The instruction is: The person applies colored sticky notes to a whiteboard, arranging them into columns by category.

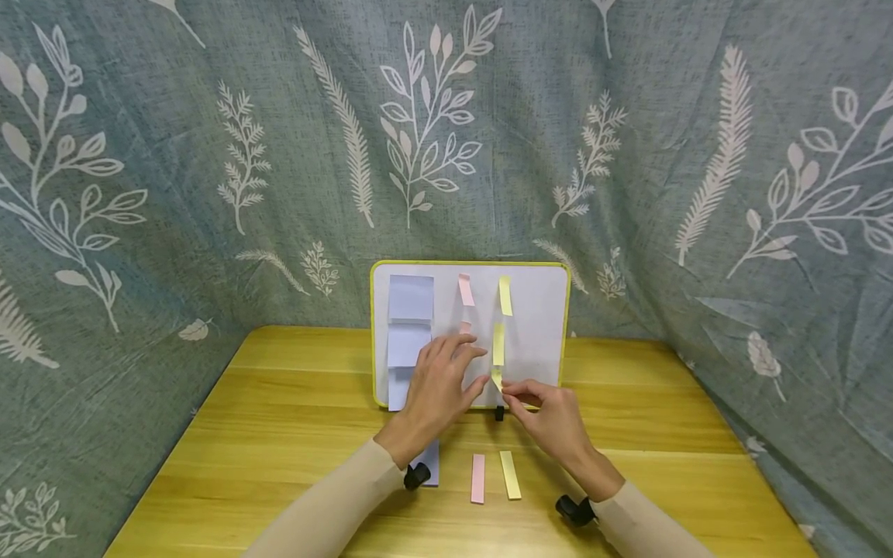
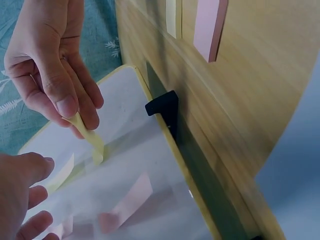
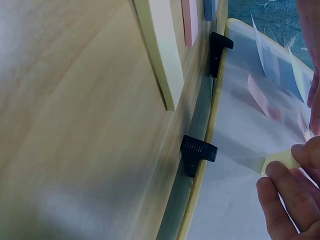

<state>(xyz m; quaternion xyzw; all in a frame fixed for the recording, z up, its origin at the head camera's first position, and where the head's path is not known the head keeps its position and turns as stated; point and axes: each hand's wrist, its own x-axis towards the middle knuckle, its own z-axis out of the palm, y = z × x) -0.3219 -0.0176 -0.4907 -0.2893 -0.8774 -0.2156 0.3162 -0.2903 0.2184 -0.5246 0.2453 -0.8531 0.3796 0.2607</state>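
My right hand (image 1: 554, 422) pinches the lower end of a yellow sticky strip (image 1: 497, 378), the lowest in the yellow column on a whiteboard (image 1: 537, 325). In the left wrist view this strip (image 2: 90, 137) bends away from the board, its far end against the surface. My left hand (image 1: 436, 391) hovers before the board with fingers spread and holds nothing. It partly covers the pink strips and the lowest lavender sheet (image 1: 398, 387). Above the pinched strip are two more yellow strips (image 1: 498, 345). A pink strip (image 1: 465, 290) curls near the top.
On the wooden table (image 1: 293, 403) before the board lie a pink strip pad (image 1: 477, 479), a yellow strip pad (image 1: 510, 475) and a lavender pad (image 1: 434, 465), partly behind my left wrist. Black clips (image 3: 197, 152) support the board's lower edge. A patterned curtain (image 1: 279, 155) hangs behind.
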